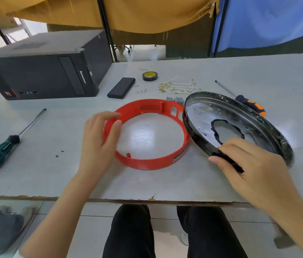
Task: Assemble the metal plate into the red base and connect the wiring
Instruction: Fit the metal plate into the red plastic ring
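Observation:
The red ring-shaped base (pixel 152 163) lies flat on the grey table (pixel 35 174), in the middle. My left hand (pixel 98 144) rests on its left rim, thumb inside the ring and fingers over the outside. The round metal plate (pixel 240 120), black-rimmed with a ragged hole in its centre, is tilted, its left edge against the ring's right side. My right hand (pixel 253 164) grips the plate's near rim. White wires with brass terminals (pixel 178 87) lie behind the ring.
A black computer case (pixel 40 75) stands at the back left. A green-handled screwdriver (pixel 7 144) lies at left, an orange-handled screwdriver (pixel 249 104) behind the plate. A black power bank (pixel 121 87), tape roll (pixel 150 76), small screws (pixel 141 91) and grey connectors (pixel 174 100) sit behind the ring.

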{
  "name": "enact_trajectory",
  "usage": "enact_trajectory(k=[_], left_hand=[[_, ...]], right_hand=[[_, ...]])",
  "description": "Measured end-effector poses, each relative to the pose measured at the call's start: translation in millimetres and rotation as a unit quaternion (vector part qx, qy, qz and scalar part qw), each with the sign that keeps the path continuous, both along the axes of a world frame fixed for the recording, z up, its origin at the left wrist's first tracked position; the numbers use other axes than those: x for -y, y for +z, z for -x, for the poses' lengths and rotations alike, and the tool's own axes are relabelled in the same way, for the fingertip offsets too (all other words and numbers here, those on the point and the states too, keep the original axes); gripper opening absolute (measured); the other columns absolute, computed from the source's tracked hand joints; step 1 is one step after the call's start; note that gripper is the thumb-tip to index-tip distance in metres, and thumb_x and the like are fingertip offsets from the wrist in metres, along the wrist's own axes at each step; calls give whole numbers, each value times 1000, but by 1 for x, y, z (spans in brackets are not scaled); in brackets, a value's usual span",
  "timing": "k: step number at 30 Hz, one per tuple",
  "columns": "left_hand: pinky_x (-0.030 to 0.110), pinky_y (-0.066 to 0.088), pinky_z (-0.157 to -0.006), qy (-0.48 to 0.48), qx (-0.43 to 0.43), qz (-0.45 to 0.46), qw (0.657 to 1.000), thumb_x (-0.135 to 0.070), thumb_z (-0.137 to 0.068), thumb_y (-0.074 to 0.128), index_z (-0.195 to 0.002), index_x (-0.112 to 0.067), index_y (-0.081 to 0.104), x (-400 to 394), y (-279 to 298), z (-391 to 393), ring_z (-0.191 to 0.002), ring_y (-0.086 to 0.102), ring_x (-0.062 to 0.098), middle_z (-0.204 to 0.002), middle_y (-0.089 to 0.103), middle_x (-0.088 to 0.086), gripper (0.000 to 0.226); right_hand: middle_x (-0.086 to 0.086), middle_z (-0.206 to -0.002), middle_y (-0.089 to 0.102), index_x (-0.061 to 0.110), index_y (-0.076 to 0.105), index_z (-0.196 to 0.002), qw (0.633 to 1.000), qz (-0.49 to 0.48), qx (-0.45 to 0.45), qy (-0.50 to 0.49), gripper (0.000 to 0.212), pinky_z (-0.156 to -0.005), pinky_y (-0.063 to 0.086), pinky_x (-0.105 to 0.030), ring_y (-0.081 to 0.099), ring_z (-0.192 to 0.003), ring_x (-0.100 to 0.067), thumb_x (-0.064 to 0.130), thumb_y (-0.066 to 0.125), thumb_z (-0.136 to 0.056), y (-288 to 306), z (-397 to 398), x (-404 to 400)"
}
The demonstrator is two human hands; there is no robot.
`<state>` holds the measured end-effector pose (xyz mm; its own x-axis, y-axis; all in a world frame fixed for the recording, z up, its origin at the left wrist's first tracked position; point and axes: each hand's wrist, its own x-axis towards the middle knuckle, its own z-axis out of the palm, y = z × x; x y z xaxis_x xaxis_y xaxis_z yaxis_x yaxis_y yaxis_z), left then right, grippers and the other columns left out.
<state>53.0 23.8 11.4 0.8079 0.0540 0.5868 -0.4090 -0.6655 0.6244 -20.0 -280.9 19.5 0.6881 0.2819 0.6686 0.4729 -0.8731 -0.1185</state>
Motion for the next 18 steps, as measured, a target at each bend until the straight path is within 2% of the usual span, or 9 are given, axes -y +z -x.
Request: enact_trajectory(k=[2,4,5,8,11,15,18], left_hand=[[14,34,-95,39,-156,102,982,-30,-98,53,-130,-27,52,-6,5,-20,-117,48,5,-127,51,-14,32],[18,44,-82,21,-276,221,935,-22,-98,54,-136,-28,47,-7,6,-35,-100,57,3,-129,53,-8,38],[20,45,-74,14,-299,239,924,-14,-97,52,-133,-30,49,-6,7,-40,-89,59,4,-126,57,-6,39],[28,47,-65,-24,-319,208,924,7,-90,43,-123,-34,54,0,7,-52,-73,59,12,-116,64,-3,53],[27,47,-60,-61,-330,181,924,12,-87,37,-124,-34,54,7,6,-59,-63,62,7,-110,66,-12,62],[32,51,-71,-90,-330,182,922,12,-89,37,-131,-32,52,16,5,-65,-78,63,12,-113,64,-16,63],[25,53,-68,-93,-317,246,911,11,-91,41,-127,-31,55,13,2,-66,-77,65,11,-111,68,-9,57]], right_hand=[[5,-73,60,12,68,-78,1000,-11,10,6,30,-40,40,-27,50,-54,-13,35,55,-92,4,-2,0],[4,-72,60,11,68,-78,1000,-16,17,19,32,-40,42,-30,52,-55,-15,36,54,-92,9,-6,-1],[3,-72,60,10,68,-78,999,-16,21,27,32,-41,43,-32,54,-56,-17,36,54,-92,12,-8,-2],[2,-73,61,9,67,-79,999,0,34,41,31,-44,46,-34,57,-60,-20,35,55,-91,18,-12,-4],[1,-75,63,9,69,-81,998,18,40,45,31,-46,48,-34,61,-64,-21,34,55,-91,19,-15,-2],[1,-74,63,8,70,-80,998,24,36,39,32,-47,48,-34,61,-64,-22,34,54,-92,16,-16,0],[-1,-75,64,7,69,-78,999,12,34,28,35,-46,49,-35,63,-64,-24,35,52,-92,13,-16,5]])
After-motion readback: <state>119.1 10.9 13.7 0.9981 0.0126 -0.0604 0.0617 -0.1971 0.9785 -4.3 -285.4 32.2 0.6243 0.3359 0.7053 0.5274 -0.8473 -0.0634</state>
